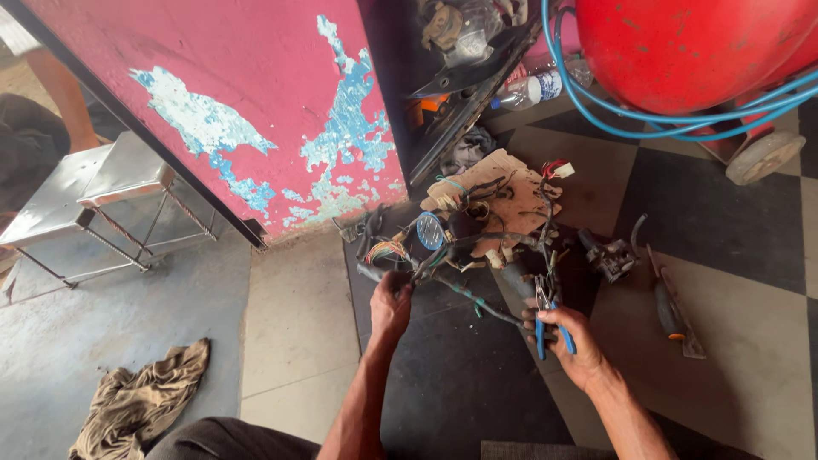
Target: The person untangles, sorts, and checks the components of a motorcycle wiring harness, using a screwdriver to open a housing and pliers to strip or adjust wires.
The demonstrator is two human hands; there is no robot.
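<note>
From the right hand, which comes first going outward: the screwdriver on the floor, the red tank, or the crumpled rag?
Measured from the right hand in the head view:
1. Screwdriver, on the floor tiles just to that hand's right.
2. Red tank, far ahead at the top right, looped with blue hose.
3. Crumpled rag, far to the left, beyond the left hand.

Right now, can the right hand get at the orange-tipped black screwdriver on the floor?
Probably not yet: the right hand is gripping blue-handled pliers. The screwdriver lies uncovered just beside it.
</note>
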